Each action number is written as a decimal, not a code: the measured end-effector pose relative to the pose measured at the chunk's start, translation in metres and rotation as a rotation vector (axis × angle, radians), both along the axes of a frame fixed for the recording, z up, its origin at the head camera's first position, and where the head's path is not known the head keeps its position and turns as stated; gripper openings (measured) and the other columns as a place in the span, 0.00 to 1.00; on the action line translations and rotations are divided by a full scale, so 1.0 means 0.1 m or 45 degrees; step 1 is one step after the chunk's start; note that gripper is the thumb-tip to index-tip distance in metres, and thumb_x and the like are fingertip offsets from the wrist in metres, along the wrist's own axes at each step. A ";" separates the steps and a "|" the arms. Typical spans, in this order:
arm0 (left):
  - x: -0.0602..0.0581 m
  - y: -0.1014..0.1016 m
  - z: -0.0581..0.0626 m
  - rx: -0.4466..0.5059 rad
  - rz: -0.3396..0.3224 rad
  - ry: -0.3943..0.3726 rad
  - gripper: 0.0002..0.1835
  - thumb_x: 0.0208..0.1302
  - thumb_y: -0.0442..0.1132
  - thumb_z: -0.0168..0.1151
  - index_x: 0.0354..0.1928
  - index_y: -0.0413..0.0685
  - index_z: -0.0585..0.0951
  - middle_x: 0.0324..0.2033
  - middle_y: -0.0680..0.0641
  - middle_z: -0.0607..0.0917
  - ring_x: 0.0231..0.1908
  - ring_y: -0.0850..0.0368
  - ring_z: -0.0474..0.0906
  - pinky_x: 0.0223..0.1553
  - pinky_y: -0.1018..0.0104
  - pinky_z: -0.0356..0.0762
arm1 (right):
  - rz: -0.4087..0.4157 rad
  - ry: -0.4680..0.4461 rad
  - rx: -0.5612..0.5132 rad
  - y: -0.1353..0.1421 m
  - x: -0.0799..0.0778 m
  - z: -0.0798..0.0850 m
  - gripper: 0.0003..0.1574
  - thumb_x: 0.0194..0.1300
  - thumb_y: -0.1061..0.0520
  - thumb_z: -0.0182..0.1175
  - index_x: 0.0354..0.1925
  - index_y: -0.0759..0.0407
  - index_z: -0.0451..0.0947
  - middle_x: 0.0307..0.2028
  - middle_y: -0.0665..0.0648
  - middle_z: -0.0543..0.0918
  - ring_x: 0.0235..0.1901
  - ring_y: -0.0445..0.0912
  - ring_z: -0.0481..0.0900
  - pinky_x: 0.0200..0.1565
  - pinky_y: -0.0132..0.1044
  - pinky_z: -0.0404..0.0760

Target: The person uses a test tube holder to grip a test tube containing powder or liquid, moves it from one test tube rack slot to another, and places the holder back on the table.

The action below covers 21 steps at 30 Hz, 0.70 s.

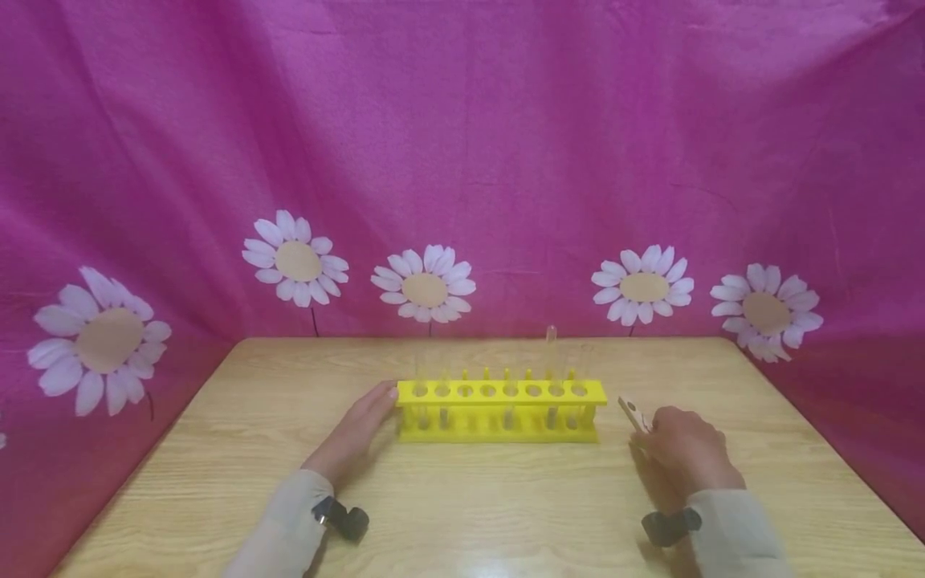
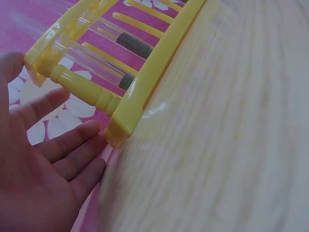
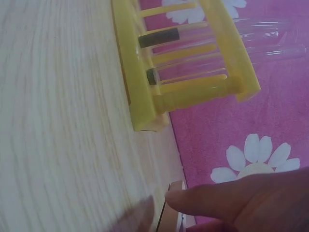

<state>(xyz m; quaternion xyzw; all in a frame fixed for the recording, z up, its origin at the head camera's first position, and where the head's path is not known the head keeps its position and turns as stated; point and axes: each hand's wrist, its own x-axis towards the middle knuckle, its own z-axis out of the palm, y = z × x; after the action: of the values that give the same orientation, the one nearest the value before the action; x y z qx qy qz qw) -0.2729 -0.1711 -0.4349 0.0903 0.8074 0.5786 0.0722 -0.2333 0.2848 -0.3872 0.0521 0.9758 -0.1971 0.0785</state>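
A yellow test tube rack [image 1: 499, 436] stands on the table, with several clear glass test tubes [image 1: 552, 353] upright in it. Dark grey material [image 2: 134, 45] fills the bottom of the tubes. My left hand [image 1: 357, 425] is at the rack's left end; in the left wrist view the thumb touches the top plate while the other fingers extend loosely beside the end post. To the right of the rack and apart from it, my right hand [image 1: 686, 445] grips a wooden test tube clamp [image 1: 633, 413], its tip pointing toward the rack. In the right wrist view the thumb presses on the clamp [image 3: 170, 215], which is partly cut off.
The wooden table [image 1: 462, 490] ends in a straight back edge just behind the rack. Pink cloth with white flowers [image 1: 462, 160] hangs behind and along both sides. A small black wrist camera [image 1: 343, 518] sits on the left sleeve, another [image 1: 670, 527] on the right.
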 end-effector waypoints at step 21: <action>-0.04 0.01 -0.13 0.034 -0.024 0.072 0.35 0.69 0.68 0.39 0.70 0.57 0.66 0.71 0.51 0.62 0.72 0.52 0.51 0.72 0.48 0.41 | -0.042 0.131 0.131 0.04 -0.02 -0.04 0.16 0.56 0.53 0.61 0.18 0.59 0.71 0.17 0.56 0.73 0.19 0.50 0.69 0.21 0.41 0.70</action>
<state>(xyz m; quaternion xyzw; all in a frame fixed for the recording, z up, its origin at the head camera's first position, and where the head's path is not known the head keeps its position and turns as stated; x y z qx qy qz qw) -0.2773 -0.1698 -0.4476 0.1151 0.8003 0.5860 0.0537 -0.2354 0.2887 -0.3910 0.0619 0.9865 -0.1503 0.0223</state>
